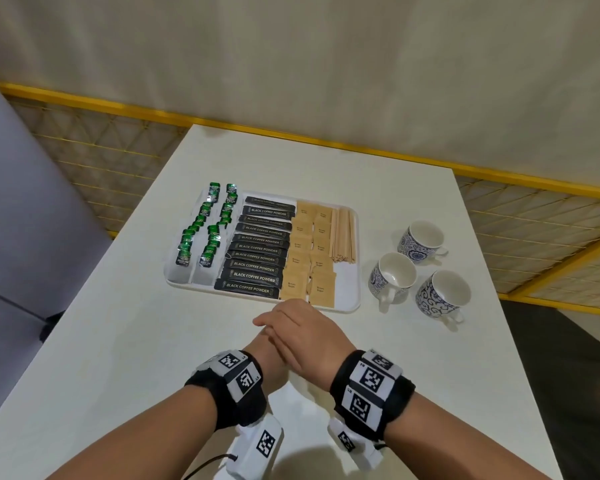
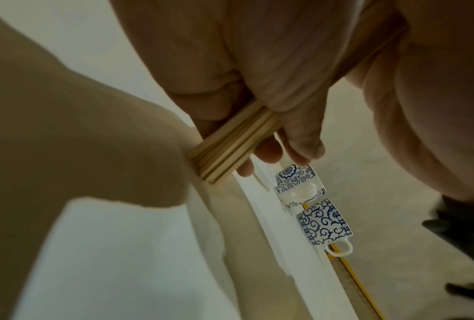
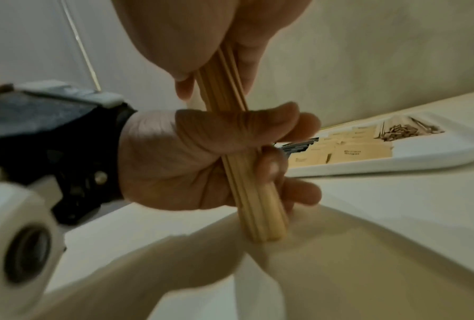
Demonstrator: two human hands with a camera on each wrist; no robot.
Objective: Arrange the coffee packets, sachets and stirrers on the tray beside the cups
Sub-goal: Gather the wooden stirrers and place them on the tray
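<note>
Stirrers [image 3: 253, 194], a wooden bundle, stand on end on the white table [image 1: 125, 341] near the tray [image 1: 347, 301], gripped by both our hands. Our left hand [image 3: 180, 162] curls round the lower part, and our right hand [image 1: 303, 336] closes over the top (covering the left in the head view). On the tray lie green sachets [image 1: 201, 233], black coffee packets [image 1: 257, 251], brown sugar sachets [image 1: 309, 258] and more stirrers. Three cups [image 1: 420, 268] sit to its right.
</note>
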